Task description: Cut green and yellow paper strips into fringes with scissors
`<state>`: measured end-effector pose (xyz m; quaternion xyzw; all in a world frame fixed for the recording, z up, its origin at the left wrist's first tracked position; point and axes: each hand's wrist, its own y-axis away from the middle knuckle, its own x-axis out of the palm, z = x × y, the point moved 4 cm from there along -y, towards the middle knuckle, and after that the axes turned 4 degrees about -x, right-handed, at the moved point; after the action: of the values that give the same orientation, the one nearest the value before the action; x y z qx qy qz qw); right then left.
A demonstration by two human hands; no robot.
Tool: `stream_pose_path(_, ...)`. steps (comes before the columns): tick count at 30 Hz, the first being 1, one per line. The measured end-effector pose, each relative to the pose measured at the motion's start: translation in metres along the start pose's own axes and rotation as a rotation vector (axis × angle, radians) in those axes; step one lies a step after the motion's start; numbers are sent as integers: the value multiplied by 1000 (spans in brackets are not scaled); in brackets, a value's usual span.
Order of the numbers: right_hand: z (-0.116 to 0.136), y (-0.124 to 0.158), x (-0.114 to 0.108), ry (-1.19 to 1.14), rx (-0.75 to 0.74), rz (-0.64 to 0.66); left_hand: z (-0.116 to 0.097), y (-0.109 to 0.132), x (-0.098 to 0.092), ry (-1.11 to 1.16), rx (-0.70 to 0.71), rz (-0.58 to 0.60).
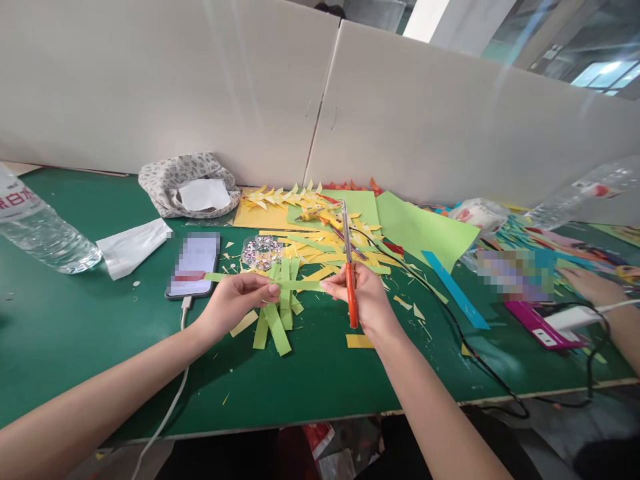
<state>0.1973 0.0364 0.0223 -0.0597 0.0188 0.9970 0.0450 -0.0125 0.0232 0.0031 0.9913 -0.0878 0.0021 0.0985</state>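
A thin light-green paper strip (300, 285) stretches level between both my hands above the green table (75, 327). My left hand (237, 300) pinches its left part. My right hand (363, 297) pinches its right end and also grips orange-handled scissors (349, 257), blades closed and pointing away from me. Under the strip lies a small heap of cut green strips (277, 320). Beyond it lie yellow strips and folded yellow paper points (285, 197).
A phone (194, 263) on a white cable, a round tray of sequins (261, 251), a water bottle (43, 233), a cloth pouch (187, 183), green paper sheets (425, 227) and a black cable lie about. Another person's hand (593, 287) rests at the right by a magenta device (537, 323). Cardboard walls stand behind.
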Motion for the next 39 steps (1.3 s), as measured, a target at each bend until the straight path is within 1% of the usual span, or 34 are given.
stream_pose_path(2,-1,0,-1,9,-12,-37,-1,0,-1,-18,31,11)
stream_pose_path(4,-3,1,-2,24,-23,-104,-3,1,-3,-76,109,-32)
stream_pose_path(6,-3,3,-2,32,-9,-153,-9,4,-8,-207,251,-125)
stream_pose_path(8,-4,7,4,21,44,-133,-15,10,-11,-390,462,-220)
stream_pose_path(9,-4,10,8,4,77,-93,-17,13,-10,-482,580,-241)
stream_pose_path(10,-4,13,14,-24,102,-41,-19,17,-9,-558,706,-230)
stream_pose_path(12,-3,19,25,-99,117,53,-17,24,-4,-674,892,-125)
stream_pose_path(13,-2,21,30,-136,110,80,-15,26,-1,-717,943,-68)
stream_pose_path(15,-2,23,35,-184,82,99,-11,28,3,-755,959,16)
stream_pose_path(16,-2,23,35,-194,65,90,-10,28,4,-746,926,29)
stream_pose_path(18,-2,21,31,-189,24,62,-11,25,5,-664,781,21)
stream_pose_path(19,-1,20,29,-172,-1,52,-12,22,5,-599,665,-3)
stream_pose_path(20,0,18,26,-146,-26,48,-11,19,5,-516,522,1)
stream_pose_path(21,2,17,24,-114,-49,51,-10,15,5,-419,372,20)
stream_pose_path(23,4,16,21,-47,-77,80,-7,11,8,-232,105,110)
stream_pose_path(24,4,17,22,-21,-82,103,-6,10,9,-171,9,143)
stream_pose_path(26,5,19,24,26,-91,159,-4,8,11,-127,-108,201)
stream_pose_path(29,4,23,28,109,-127,229,2,8,13,-153,-200,264)
stream_pose_path(32,2,25,30,159,-155,234,6,10,16,-183,-217,314)
stream_pose_path(37,-1,24,31,113,-131,188,7,10,15,-177,-213,259)
stream_pose_path(39,0,24,32,104,-125,180,7,10,15,-176,-228,261)
